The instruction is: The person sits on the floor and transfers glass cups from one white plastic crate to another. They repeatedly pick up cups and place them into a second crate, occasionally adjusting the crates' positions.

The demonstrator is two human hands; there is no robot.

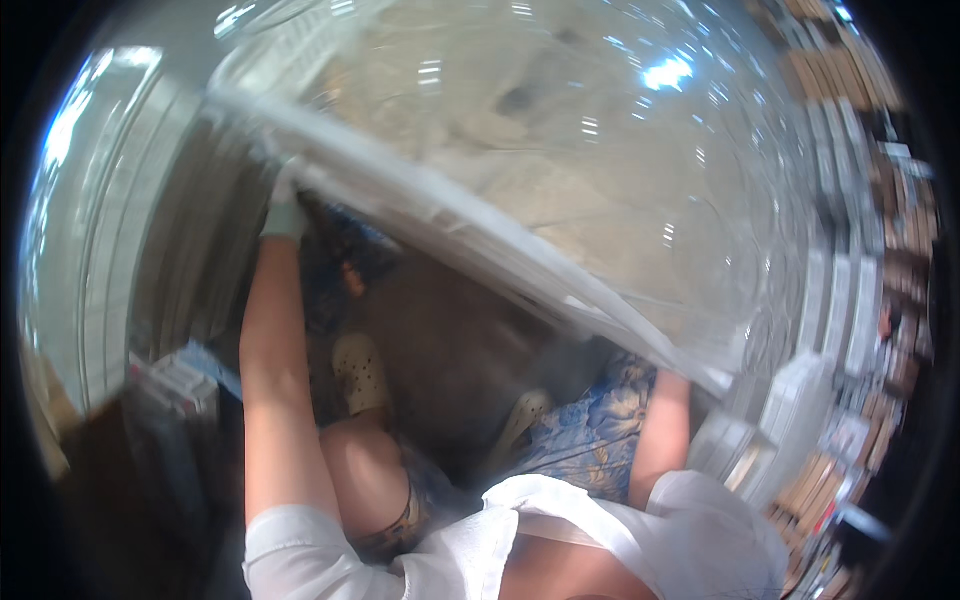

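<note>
A large panel (540, 172) wrapped in glossy clear plastic fills the upper middle, tilted across the view. Its pale near edge runs from the upper left down to the lower right and is blurred. My left hand (285, 184), in a light-coloured glove, grips that edge near its upper-left end. My right forearm reaches up to the lower-right end of the panel, where the hand itself is hidden behind the edge.
Pale wrapped slabs (124, 240) stand upright at the left. White and brown stacked boxes (844, 300) line the right side. Below the panel show my flowered garment (592, 420), my perforated clogs (360, 371) and a dark floor (457, 330).
</note>
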